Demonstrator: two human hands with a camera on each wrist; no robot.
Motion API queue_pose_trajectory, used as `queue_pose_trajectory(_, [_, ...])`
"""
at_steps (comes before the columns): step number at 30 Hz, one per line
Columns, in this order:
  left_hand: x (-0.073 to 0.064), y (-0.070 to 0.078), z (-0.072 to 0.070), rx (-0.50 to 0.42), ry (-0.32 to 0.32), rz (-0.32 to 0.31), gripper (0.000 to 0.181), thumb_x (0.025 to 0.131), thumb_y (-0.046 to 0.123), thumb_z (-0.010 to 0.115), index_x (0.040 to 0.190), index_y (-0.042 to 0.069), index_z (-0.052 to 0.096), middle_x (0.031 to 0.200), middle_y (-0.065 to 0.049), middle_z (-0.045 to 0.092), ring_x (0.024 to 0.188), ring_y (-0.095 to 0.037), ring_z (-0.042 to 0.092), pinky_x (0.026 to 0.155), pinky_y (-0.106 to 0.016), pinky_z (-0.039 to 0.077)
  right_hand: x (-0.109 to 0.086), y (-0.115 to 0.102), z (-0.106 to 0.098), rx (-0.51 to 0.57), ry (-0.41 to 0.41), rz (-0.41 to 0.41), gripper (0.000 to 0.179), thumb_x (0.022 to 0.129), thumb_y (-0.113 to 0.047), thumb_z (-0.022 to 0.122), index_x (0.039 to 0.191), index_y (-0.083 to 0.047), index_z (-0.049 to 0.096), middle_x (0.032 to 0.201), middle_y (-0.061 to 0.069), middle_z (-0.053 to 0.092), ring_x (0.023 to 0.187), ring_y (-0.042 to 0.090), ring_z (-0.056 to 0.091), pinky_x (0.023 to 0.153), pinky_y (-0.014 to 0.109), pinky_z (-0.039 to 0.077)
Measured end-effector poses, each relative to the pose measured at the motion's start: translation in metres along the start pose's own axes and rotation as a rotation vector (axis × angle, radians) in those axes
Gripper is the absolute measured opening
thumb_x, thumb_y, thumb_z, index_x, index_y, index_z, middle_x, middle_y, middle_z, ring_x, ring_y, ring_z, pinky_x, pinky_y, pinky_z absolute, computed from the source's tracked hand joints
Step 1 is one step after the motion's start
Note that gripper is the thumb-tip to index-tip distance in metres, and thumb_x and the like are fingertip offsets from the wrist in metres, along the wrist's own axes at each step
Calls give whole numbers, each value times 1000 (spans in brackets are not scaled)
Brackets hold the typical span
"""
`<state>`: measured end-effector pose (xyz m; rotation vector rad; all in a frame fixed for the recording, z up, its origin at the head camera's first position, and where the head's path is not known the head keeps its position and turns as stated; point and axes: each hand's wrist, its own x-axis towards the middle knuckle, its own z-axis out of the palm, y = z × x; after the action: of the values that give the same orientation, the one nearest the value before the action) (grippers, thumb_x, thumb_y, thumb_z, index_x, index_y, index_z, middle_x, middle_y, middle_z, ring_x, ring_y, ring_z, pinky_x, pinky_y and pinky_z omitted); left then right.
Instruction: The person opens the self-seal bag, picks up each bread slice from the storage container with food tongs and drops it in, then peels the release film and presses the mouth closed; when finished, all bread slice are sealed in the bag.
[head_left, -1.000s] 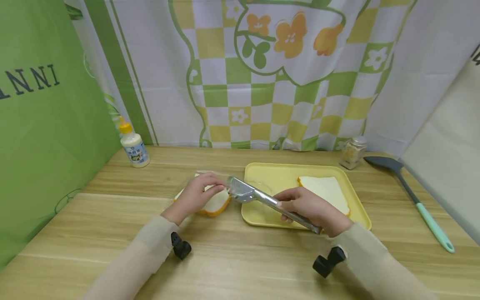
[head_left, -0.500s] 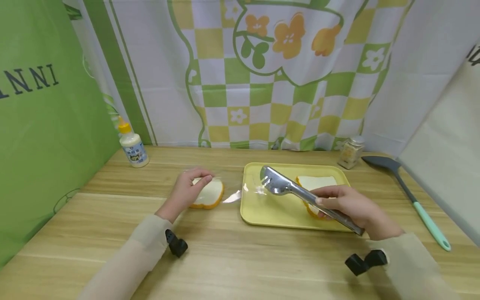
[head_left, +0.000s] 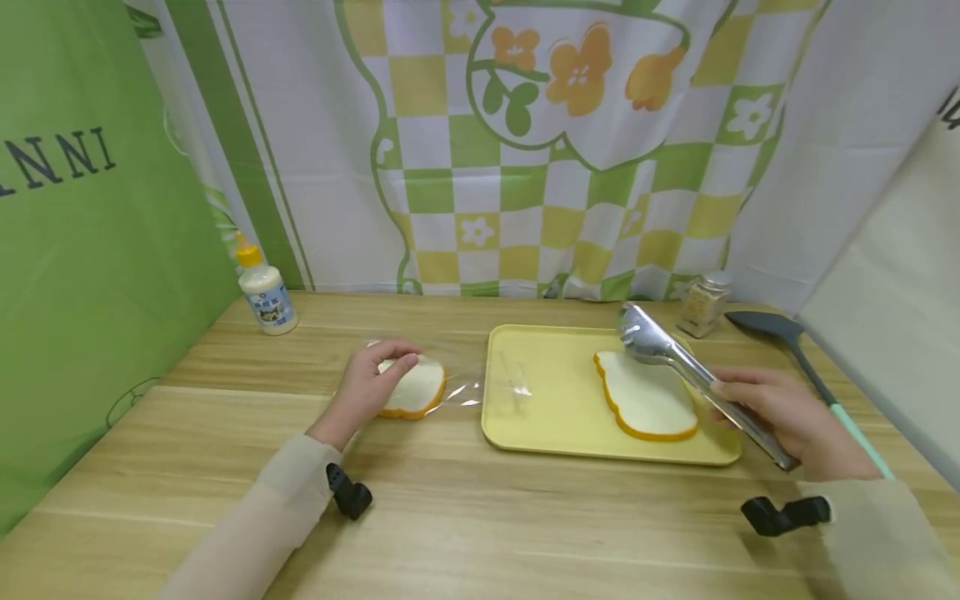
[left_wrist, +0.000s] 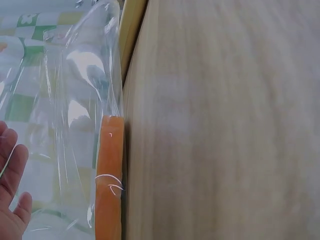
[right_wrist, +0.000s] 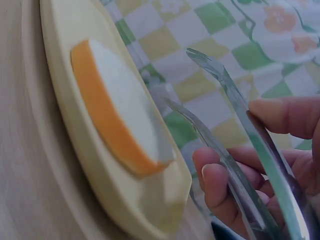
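My left hand is above a white bread slice with an orange crust, inside a clear plastic bag. Its thumb and fingertips pinch the bag's upper film, though the exact contact is hard to make out. In the left wrist view the crust lies low in the bag, beside the curled fingers. My right hand grips metal tongs, their arms spread with nothing between the tips in the right wrist view. Below the tongs' head, a second bread slice lies on a yellow tray.
A bottle with a yellow cap stands at the back left. At the back right are a small glass jar and a black-headed spatula. The bag's end overlaps the tray's left rim. A patterned curtain hangs behind the table.
The tongs have moved right in my right hand, from the bag's end to above the tray's right side. My left hand and the bagged slice have shifted slightly left.
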<state>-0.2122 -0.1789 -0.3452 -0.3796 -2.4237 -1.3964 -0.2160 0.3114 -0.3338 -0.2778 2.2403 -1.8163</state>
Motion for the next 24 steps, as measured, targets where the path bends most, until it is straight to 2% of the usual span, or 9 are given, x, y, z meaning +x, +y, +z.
queue_pose_trajectory(6, [-1, -3, 0, -1, 31, -5, 16, 90, 11, 61, 98, -2, 67, 98, -16, 67, 98, -29, 58, 92, -50, 42, -4, 14, -16, 110, 69, 33, 34, 92, -3, 53, 86, -34, 68, 77, 1, 68, 64, 13, 65, 54, 26, 53])
queue_pose_trajectory(13, [-2, -3, -1, -9, 23, -21, 19, 90, 13, 60, 100, -2, 67, 101, -17, 67, 100, -28, 57, 90, -45, 43, -4, 27, -25, 268, 121, 91, 34, 91, -2, 54, 84, -32, 69, 79, 1, 66, 64, 14, 66, 54, 26, 54])
queue_pose_trajectory(19, [-2, -4, -2, 14, 23, -47, 19, 90, 14, 60, 100, 0, 68, 98, -15, 68, 98, -25, 57, 87, -39, 43, -3, 31, -23, 275, 176, 81, 32, 89, -2, 58, 81, -31, 68, 76, 0, 66, 61, 14, 65, 53, 24, 54])
queue_pose_trajectory(24, [-1, -6, -2, 27, 20, -57, 18, 90, 14, 61, 99, 0, 68, 96, -14, 68, 96, -24, 57, 86, -38, 43, 0, 32, -19, 224, 171, 85, 32, 90, -4, 57, 81, -33, 67, 77, -2, 65, 62, 12, 64, 53, 25, 53])
